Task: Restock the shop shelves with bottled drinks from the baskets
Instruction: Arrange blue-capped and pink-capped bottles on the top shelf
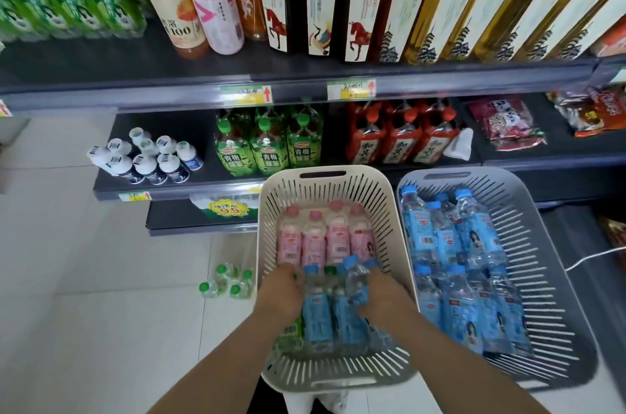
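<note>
A cream basket [271,210] in front of me holds pink-labelled bottles [325,237] at its far end and blue-labelled bottles [318,312] at its near end. Both my hands are down inside it. My left hand [283,291] is curled over a green-labelled bottle [288,332] at the basket's left side. My right hand [382,298] grips a blue-labelled bottle [355,281] that lies tilted above the others. A grey basket [548,261] to the right is full of blue-labelled bottles [454,237].
The lower shelf [189,176] holds small white bottles [149,159], green tea bottles [267,145] and red bottles [403,139]. The upper shelf [305,74] carries tall tea bottles. A shrink-wrapped pack of green-capped bottles [230,281] lies on the white tiled floor, left of the cream basket.
</note>
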